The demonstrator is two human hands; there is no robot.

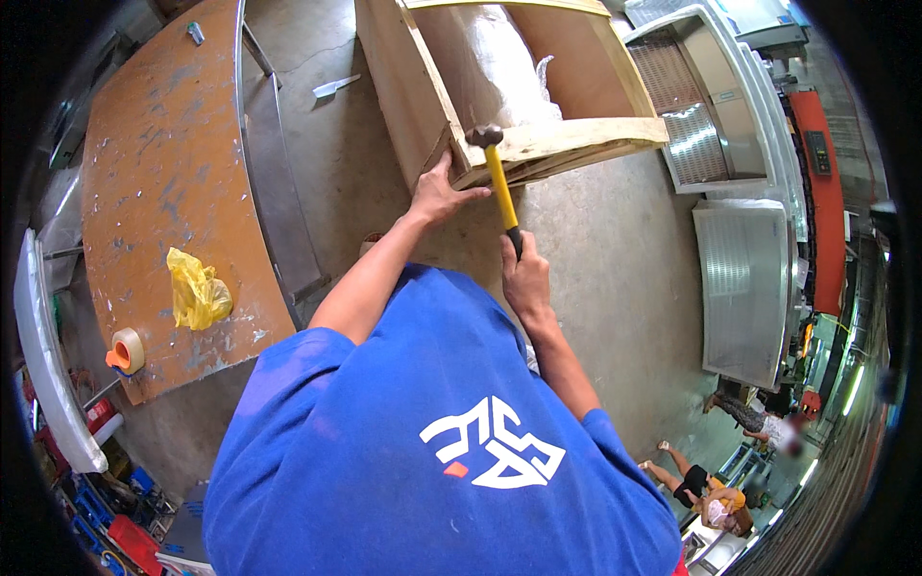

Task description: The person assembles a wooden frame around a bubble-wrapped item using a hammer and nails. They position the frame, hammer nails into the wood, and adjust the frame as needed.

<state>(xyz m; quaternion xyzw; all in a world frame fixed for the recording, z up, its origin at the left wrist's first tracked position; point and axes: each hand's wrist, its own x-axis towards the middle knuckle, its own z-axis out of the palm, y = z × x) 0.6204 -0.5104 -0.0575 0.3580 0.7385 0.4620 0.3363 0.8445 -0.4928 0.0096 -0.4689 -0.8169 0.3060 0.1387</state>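
Note:
A hammer (503, 187) with a dark metal head and a yellow and black handle is in my right hand (527, 278), fingers wrapped around the grip's lower end. Its head lies over the near left corner of an open wooden crate (576, 141). At that same corner, my left hand (440, 197) grips the crate, with the fingers up along its side and the thumb stretched to the right. Inside the crate lies an object wrapped in clear plastic (495, 62). Whether a nail is at the corner, I cannot tell.
Left stands a worn brown-topped table (173, 173) with a yellow plastic bag (197, 290) and a tape roll (126, 352). A white scrap (336, 85) lies on the floor. Plastic-wrapped metal units (740, 288) stand right. Two people are at the lower right.

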